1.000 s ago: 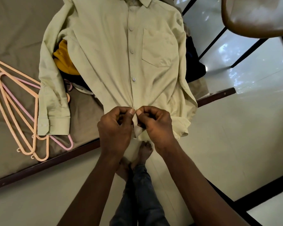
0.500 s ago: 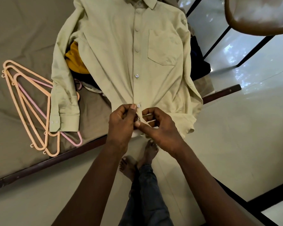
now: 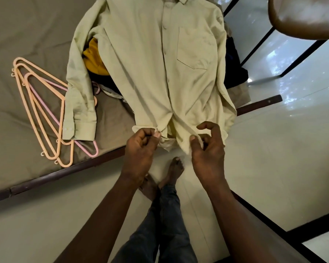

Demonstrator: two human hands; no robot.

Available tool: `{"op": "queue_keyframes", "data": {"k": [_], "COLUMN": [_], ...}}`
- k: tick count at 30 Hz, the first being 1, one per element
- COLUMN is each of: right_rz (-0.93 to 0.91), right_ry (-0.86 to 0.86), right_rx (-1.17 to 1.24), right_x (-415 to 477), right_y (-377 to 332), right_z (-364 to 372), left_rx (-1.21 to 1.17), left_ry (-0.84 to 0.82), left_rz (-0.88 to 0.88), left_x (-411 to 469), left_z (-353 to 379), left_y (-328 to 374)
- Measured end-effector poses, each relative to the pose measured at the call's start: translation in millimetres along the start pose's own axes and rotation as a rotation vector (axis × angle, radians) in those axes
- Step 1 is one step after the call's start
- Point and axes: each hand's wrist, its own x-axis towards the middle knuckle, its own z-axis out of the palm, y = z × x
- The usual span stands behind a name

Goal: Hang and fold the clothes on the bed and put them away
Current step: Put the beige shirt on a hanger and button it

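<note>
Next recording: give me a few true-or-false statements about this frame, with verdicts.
1. The left hand and right hand each pinch the hem of the shirt. True.
2. The hangers are stacked on top of the shirt. False: they lie on the bed beside it, partly under its sleeve.
3. A yellow garment shows from under the shirt. True.
4. The pocket faces down. False: it faces up, in view.

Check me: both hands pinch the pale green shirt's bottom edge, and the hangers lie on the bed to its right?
Not quite: the head view shows the hangers on the bed, left of the shirt. The left hand and right hand do pinch its bottom edge.
</note>
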Motion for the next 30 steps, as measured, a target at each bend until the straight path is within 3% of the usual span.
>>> {"op": "queue_keyframes", "data": {"k": [3, 6, 12, 17, 22, 26, 30], "right_rz": [-0.107, -0.033, 0.269, 0.383, 0.391, 0.296, 0.147], "right_ry": [0.006, -0.043, -0.164, -0.248, -0.188, -0.153, -0.093], "right_rx": [-0.089, -0.075, 0.334, 0.438, 0.356, 0.290, 0.072], "right_x": [-2.4, -9.0, -30.8, -40.7, -40.2, -36.6, -32.5], "right_y": [1.2, 1.8, 4.1, 16.1, 25.2, 21.1, 20.2], "right_z": [-2.1, -3.0, 6.2, 13.8, 13.7, 13.6, 16.9], "left_rx": [0.016, 0.068, 0.268, 0.318, 0.361, 0.262, 0.170], "left_ry": [0.058, 0.131, 0.100, -0.019, -0.089, -0.027, -0.006], "left_rz": [0.079, 0.187, 0.320, 0.211, 0.131, 0.069, 0.015], "left_x": [-9.8, -19.3, -29.4, -30.1, -31.8, -29.6, -32.0], "left_z": [-1.2, -2.6, -7.6, -9.4, -9.5, -7.4, -3.2], "left_y": [4.4, 5.0, 3.1, 0.1, -3.7, -3.0, -3.7]}}
